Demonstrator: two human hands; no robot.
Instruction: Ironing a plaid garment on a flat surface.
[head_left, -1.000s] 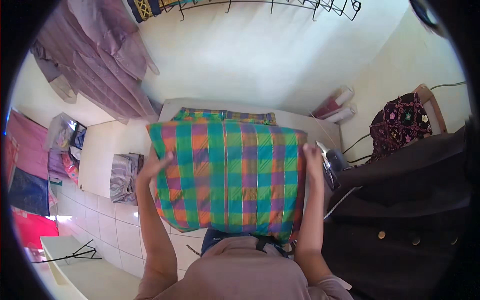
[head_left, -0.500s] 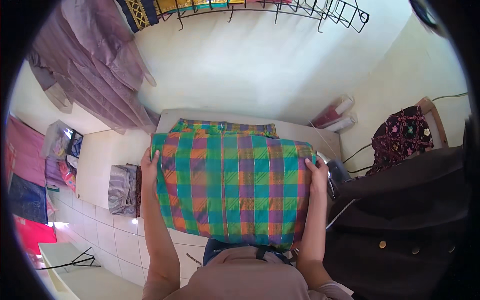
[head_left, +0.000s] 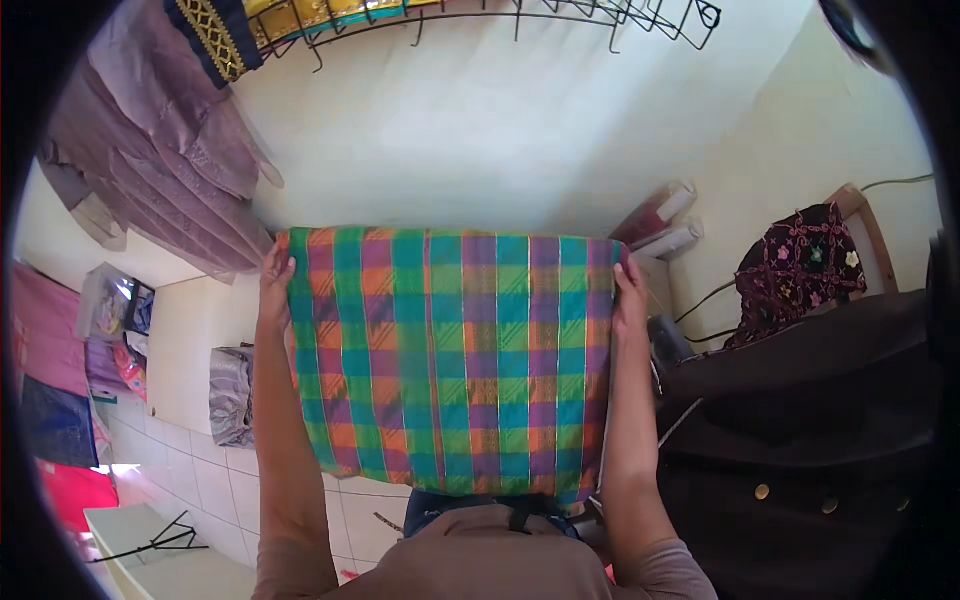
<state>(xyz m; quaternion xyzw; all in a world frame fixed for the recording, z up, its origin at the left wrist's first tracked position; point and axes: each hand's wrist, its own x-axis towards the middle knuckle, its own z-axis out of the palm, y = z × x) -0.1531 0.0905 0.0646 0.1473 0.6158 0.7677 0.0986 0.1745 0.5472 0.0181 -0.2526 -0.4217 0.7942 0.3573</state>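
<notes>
A checked cloth (head_left: 450, 360) in green, teal, purple and orange is stretched between my two hands and hangs down toward my waist. My left hand (head_left: 277, 278) pinches its far left corner. At the far right corner, my right hand (head_left: 629, 290) grips the edge, thumb on top. The far edge runs nearly straight from one hand to the other. Most of the table behind and beneath the cloth is hidden by it.
Dark clothing with gold buttons (head_left: 762, 492) fills the right side. A flowered dark cloth (head_left: 800, 255) and rolled plastic-wrapped material (head_left: 660, 220) lie beyond. Mauve garments (head_left: 160, 140) hang at left, near folded grey cloth (head_left: 232, 397). Above is a black wire rack (head_left: 515, 25).
Both hands have lifted and moved the cloth's far edge away from me, and it now covers the waistband-like strip that showed behind it. The view has shifted slightly.
</notes>
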